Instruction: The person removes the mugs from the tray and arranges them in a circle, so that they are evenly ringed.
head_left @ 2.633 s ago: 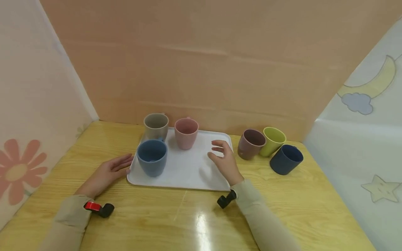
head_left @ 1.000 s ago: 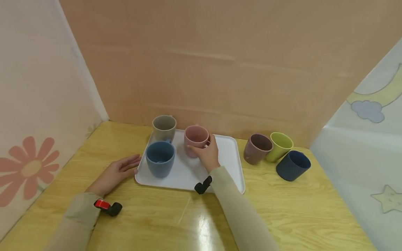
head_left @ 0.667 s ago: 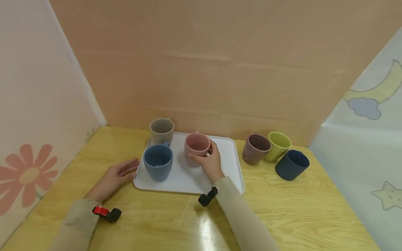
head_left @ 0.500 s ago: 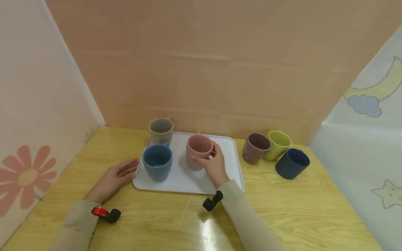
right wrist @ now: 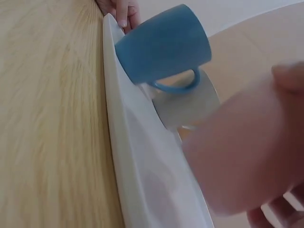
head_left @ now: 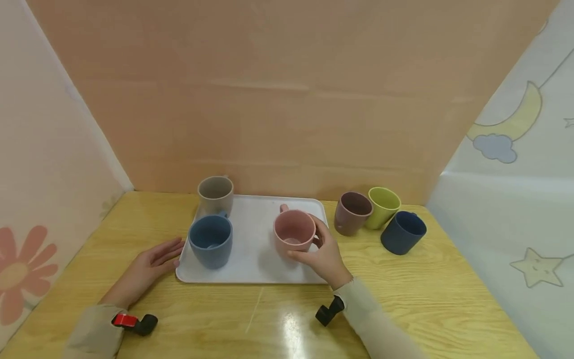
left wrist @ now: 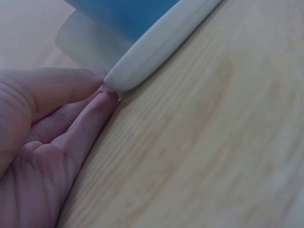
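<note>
My right hand grips a pink mug by its side, thumb in front and fingers behind, close over the right part of the white tray. The mug stands upright in the head view, its handle pointing to the back. My left hand lies on the table at the tray's left edge with its fingers extended. In the left wrist view, its thumb and fingertips touch the tray rim. A blue mug stands on the tray's front left, and a grey-beige mug is behind it.
Right of the tray, a purple mug, a yellow-green mug and a dark blue mug stand grouped on the wooden table. A brown wall panel closes off the back, with printed panels on both sides.
My right hand came in with nothing held, took hold of the pink mug and moved it right and toward the tray's front. My left hand stays at the tray's edge.
</note>
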Demonstrator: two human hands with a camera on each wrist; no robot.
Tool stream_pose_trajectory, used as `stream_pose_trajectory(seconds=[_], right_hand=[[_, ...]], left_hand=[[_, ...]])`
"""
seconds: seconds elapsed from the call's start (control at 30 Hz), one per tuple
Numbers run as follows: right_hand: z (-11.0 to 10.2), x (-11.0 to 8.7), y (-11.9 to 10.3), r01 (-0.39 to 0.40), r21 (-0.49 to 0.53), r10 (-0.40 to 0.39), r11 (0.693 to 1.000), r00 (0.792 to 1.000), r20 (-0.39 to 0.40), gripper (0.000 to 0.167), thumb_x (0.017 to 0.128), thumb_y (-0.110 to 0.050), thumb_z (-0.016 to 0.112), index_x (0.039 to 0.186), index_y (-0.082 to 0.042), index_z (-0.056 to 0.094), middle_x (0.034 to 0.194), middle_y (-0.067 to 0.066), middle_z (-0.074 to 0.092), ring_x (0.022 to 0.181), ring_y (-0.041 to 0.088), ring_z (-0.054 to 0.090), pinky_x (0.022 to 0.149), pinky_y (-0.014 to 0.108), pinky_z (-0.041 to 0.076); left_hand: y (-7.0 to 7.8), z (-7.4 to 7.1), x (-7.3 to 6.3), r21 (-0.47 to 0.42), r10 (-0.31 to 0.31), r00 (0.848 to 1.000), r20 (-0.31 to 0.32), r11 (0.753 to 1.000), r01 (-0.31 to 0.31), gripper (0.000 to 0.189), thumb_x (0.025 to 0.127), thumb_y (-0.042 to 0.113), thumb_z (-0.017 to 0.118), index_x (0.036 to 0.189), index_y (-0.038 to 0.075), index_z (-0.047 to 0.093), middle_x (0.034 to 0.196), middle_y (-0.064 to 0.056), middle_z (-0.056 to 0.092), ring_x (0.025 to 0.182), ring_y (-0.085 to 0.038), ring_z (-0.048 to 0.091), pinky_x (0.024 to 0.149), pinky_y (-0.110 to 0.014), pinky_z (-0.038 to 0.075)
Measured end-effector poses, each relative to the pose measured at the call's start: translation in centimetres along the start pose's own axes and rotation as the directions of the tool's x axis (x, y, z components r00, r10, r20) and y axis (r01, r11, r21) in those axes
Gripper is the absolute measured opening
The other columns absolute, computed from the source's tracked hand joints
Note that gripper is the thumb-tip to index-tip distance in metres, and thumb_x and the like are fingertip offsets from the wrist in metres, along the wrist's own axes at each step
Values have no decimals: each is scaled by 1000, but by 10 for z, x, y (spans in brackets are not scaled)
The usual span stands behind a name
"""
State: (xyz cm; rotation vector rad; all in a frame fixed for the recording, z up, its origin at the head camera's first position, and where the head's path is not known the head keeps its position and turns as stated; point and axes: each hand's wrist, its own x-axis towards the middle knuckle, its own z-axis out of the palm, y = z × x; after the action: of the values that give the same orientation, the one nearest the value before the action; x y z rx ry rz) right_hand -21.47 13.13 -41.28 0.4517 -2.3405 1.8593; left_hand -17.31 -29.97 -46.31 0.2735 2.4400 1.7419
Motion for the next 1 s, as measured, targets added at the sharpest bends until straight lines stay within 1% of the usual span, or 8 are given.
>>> stream_pose_trajectory(seconds=[0.17, 0.27, 0.4, 0.5, 0.63, 0.83, 0.9, 1.0], right_hand=[[-22, -6, 7, 65, 18, -65, 998, 998, 2, 92, 67, 2, 92, 147, -5, 48, 141, 11, 56, 125, 21, 54, 105, 26, 45], [-36, -7, 15, 103, 49, -103, 993, 995, -16, 92, 67, 8, 89, 148, -3, 46, 141, 8, 55, 125, 15, 53, 105, 21, 43], [-56, -13, 26, 147, 117, -143, 982, 989, -39, 93, 68, 15, 84, 150, 0, 43, 141, 0, 55, 127, 12, 51, 106, 20, 42], [-72, -18, 32, 171, 142, -166, 975, 985, -46, 92, 67, 18, 82, 149, 2, 43, 140, -3, 55, 127, 11, 51, 106, 19, 42], [-90, -24, 36, 200, 177, -195, 964, 980, -49, 92, 66, 20, 80, 149, 3, 43, 140, -2, 56, 127, 11, 51, 106, 19, 42], [-112, -19, 39, 253, 245, -254, 936, 967, -26, 88, 68, 15, 83, 147, 2, 46, 139, 0, 58, 127, 13, 53, 106, 21, 43], [-118, -18, 40, 262, 249, -266, 932, 964, -14, 87, 68, 14, 83, 147, 2, 47, 138, -1, 59, 125, 12, 54, 105, 21, 44], [-128, -18, 44, 260, 249, -267, 933, 964, -3, 88, 67, 19, 80, 146, 4, 47, 137, 0, 60, 124, 12, 55, 103, 20, 45]], left_hand=[[-1, -2, -1, -35, 1, 1000, -5, 999, -1, 70, 103, 27, 63, 160, 4, 28, 156, -19, 42, 125, 10, 48, 96, -6, 40], [0, -2, -1, -46, -2, 1000, -6, 999, 2, 70, 103, 26, 63, 160, 4, 28, 156, -19, 42, 126, 10, 48, 96, -6, 40], [1, 1, -1, -25, -7, 1000, -7, 1000, 7, 70, 103, 27, 63, 159, 3, 29, 155, -18, 44, 125, 11, 48, 96, -5, 38], [2, 1, -1, 1, 2, 1000, -10, 1000, -2, 69, 103, 27, 63, 159, 3, 30, 154, -17, 46, 125, 10, 48, 96, -4, 37], [3, 2, -1, 25, 11, 1000, -15, 1000, -11, 67, 103, 26, 63, 158, 3, 32, 153, -17, 47, 125, 9, 49, 96, -5, 38], [3, 2, -1, 0, -4, 1000, -11, 1000, 4, 68, 103, 26, 63, 159, 3, 31, 154, -19, 45, 125, 10, 49, 95, -6, 40], [3, 2, -1, -8, -1, 1000, -11, 1000, 1, 68, 103, 25, 63, 159, 3, 31, 154, -19, 45, 125, 9, 49, 96, -6, 40], [1, 3, 0, -17, 0, 1000, -11, 1000, 0, 68, 103, 24, 63, 158, 2, 30, 153, -18, 45, 125, 9, 50, 96, -7, 41]])
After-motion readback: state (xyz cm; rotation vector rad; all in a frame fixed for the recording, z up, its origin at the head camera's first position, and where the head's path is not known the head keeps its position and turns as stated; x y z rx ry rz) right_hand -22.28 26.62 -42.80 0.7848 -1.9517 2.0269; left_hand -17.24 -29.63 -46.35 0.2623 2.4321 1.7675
